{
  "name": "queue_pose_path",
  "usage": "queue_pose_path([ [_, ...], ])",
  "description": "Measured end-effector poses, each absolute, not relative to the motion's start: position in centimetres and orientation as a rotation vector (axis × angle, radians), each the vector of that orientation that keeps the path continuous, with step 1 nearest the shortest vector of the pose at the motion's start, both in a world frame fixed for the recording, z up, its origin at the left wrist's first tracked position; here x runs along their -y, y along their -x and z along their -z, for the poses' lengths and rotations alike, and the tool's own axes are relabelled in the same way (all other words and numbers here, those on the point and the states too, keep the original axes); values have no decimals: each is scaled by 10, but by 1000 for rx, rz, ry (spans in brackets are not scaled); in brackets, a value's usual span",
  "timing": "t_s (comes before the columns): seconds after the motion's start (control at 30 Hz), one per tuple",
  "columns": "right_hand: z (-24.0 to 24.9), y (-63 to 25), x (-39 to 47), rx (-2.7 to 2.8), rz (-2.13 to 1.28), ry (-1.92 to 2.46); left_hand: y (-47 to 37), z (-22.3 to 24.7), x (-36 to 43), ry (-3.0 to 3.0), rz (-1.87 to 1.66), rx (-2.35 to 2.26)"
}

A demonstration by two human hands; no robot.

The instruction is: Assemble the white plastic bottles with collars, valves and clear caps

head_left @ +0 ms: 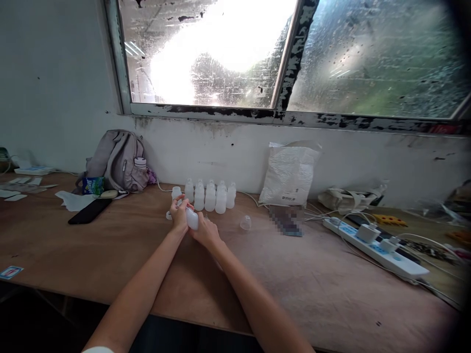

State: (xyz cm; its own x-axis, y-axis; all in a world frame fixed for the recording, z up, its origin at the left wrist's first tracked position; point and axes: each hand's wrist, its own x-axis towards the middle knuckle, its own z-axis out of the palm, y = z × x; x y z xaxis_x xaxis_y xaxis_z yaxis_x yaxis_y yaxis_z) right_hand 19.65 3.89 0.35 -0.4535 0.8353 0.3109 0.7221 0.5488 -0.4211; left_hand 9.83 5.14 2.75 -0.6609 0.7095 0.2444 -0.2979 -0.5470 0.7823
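A white translucent baby bottle (192, 219) lies tilted between my hands, its rounded base towards me. My left hand (179, 215) is closed around its far end, where the fingers hide the neck. From the other side my right hand (206, 232) grips the bottle's body, fingers mostly out of sight. Just beyond stand several similar baby bottles (210, 197) with teats on top, grouped upright. An open-topped bottle (176, 192) stands behind my left hand, and a small white ring (168, 214) lies beside that hand. To the right a clear dome cap (246, 223) rests on the table.
On the left of the wooden table (121, 260) are a grey backpack (117, 162), a black phone (90, 211) and tissue. A white plastic bag (289, 174) leans on the wall. At right lies a power strip (379, 247) with chargers and cables.
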Motion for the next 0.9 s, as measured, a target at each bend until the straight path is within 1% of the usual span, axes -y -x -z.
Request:
queue_pose_path([
  [0.23, 4, -190, -32, 2187, 138, 1163, -100, -33, -49, -648, -2353, -1050],
  [0.33, 10, -190, -33, 2136, 238, 1172, -103, -32, -49, -607, -2373, -1054],
  [0.4, 14, -191, -36, 2111, 228, 1164, -103, -31, -49, -596, -2360, -1041],
  [0.57, 18, -198, -46, 2116, 76, 1056, -101, -27, -49, -634, -2204, -918],
  [0.77, 12, -198, -41, 2115, 205, 1026, -95, -31, -47, -629, -2158, -789],
  [0.9, 15, -193, -38, 2090, 7, 952, -88, -31, -46, -615, -2167, -774],
])
